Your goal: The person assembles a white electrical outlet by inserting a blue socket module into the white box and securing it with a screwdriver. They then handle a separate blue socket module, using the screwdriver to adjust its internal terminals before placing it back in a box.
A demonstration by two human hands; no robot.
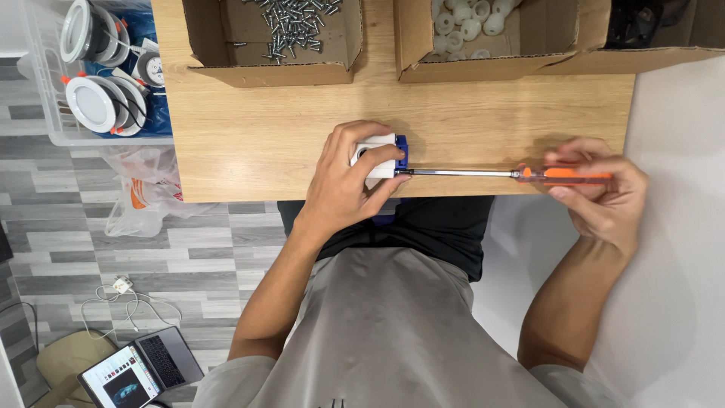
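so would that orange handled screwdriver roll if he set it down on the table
Probably: the orange-handled screwdriver has a thin round steel shaft and a rounded-looking handle, so on the smooth wooden table it may roll. It looks stiff and light.

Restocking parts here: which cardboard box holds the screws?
The leftmost cardboard box, with loose metal screws; the middle box holds white rings.

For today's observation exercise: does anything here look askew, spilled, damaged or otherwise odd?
Nothing stands out. The left hand holds a small white and blue part on the wooden table, the right hand holds an orange-handled screwdriver level against it, and the screws stay inside their cardboard box.
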